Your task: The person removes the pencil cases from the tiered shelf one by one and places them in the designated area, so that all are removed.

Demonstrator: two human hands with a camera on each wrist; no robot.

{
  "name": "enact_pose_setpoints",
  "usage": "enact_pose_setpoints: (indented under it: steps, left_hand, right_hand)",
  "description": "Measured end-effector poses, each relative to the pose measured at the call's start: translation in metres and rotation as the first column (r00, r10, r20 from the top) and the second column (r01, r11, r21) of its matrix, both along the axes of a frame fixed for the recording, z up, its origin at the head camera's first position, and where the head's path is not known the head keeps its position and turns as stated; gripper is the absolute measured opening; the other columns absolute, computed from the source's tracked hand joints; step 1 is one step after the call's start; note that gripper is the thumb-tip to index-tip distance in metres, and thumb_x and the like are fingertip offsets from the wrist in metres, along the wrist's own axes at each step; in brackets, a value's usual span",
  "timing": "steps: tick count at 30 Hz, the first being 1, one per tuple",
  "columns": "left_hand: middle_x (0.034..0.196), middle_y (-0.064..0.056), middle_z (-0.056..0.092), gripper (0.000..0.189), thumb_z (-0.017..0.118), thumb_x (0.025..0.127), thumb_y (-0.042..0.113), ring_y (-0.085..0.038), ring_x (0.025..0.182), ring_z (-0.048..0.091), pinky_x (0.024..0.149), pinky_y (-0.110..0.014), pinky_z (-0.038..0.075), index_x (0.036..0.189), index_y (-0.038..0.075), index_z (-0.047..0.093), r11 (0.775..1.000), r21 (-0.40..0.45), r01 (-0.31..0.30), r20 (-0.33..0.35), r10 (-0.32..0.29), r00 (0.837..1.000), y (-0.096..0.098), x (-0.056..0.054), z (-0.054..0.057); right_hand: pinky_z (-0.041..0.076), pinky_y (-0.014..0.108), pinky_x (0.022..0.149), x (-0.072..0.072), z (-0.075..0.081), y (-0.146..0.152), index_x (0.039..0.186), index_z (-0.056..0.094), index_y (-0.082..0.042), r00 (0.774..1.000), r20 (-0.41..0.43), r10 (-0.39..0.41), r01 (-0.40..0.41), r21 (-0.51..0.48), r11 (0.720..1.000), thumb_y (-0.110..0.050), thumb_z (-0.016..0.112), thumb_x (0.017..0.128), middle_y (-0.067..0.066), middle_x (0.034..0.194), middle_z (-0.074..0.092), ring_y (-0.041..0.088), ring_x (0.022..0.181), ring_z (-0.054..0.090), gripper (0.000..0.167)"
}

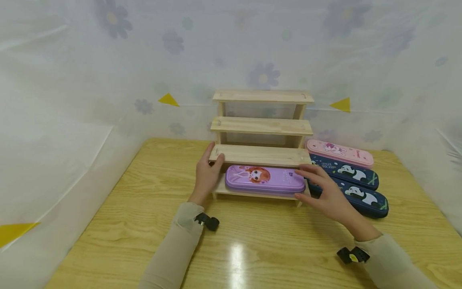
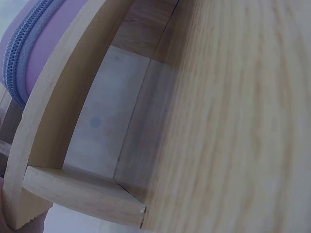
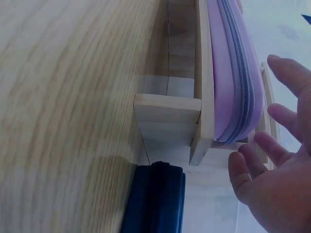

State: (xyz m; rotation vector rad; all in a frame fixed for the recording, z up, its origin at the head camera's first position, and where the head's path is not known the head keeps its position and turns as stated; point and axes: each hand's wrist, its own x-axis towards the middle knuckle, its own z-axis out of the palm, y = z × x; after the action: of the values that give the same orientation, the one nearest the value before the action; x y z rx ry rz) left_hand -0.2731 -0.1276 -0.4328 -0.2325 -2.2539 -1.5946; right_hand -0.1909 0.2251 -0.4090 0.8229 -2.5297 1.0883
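A purple pencil case point(image 1: 279, 181) with a cartoon girl on its lid lies on the lowest board of a stepped wooden shelf point(image 1: 260, 154). My left hand point(image 1: 207, 176) grips the left end of the shelf's second board, thumb at the front edge and index finger along the end. Beside the case's right end is my right hand point(image 1: 328, 197), its fingers spread toward the lid. In the right wrist view, that hand point(image 3: 284, 187) holds nothing, and the zipped side of the purple case point(image 3: 231, 77) shows above the board.
To the right of the shelf lie a pink pencil case point(image 1: 355, 155) and two dark blue panda pencil cases point(image 1: 366, 178), side by side. The wood-grain table point(image 1: 162, 176) meets a flowered white curtain point(image 1: 223, 48) behind and at both sides.
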Motion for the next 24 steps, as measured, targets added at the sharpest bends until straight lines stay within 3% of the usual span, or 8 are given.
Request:
enact_pose_setpoints:
  steps: [10,14,18,24]
  left_hand:
    - [0.153,-0.002,0.041,0.061,0.059,0.099,0.034,-0.019,0.14,0.036,0.114,-0.036,0.029,0.152,0.01,0.04,1.0,0.002,-0.002,0.001,0.002,1.0,0.001,0.0,0.0]
    - [0.153,-0.002,0.04,0.061,0.059,0.1,0.034,-0.019,0.14,0.035,0.113,-0.036,0.03,0.152,0.01,0.039,1.0,0.007,0.002,0.0,-0.002,1.0,0.001,0.0,0.0]
    - [0.154,-0.001,0.04,0.06,0.058,0.1,0.035,-0.018,0.14,0.035,0.113,-0.036,0.03,0.153,0.013,0.039,1.0,0.01,0.009,-0.002,-0.009,1.0,0.001,0.0,0.0]
    - [0.154,0.001,0.04,0.06,0.058,0.1,0.037,-0.017,0.14,0.035,0.113,-0.036,0.031,0.153,0.017,0.038,1.0,0.009,0.007,0.019,-0.007,1.0,0.001,0.001,0.001]
  right_hand:
    - [0.023,0.014,0.106,-0.002,-0.003,-0.009,0.132,0.063,-0.008,0.999,-0.028,0.03,-0.03,-0.004,1.0,-0.005,0.085,0.076,0.012,0.143,0.045,0.032,0.13,0.039,0.061]
    - [0.028,0.036,0.109,-0.003,-0.004,-0.012,0.132,0.063,-0.009,1.0,-0.025,0.006,-0.006,0.02,1.0,-0.009,0.086,0.075,0.013,0.142,0.046,0.034,0.13,0.037,0.061]
    - [0.028,0.057,0.102,-0.004,-0.006,-0.015,0.131,0.064,-0.01,1.0,-0.027,0.003,-0.002,0.039,0.999,-0.012,0.087,0.075,0.013,0.142,0.045,0.036,0.13,0.033,0.061]
    - [0.027,0.056,0.097,-0.007,-0.008,-0.019,0.129,0.065,-0.008,0.999,-0.053,-0.011,0.014,0.05,0.999,-0.015,0.089,0.072,0.015,0.139,0.047,0.038,0.127,0.032,0.062]
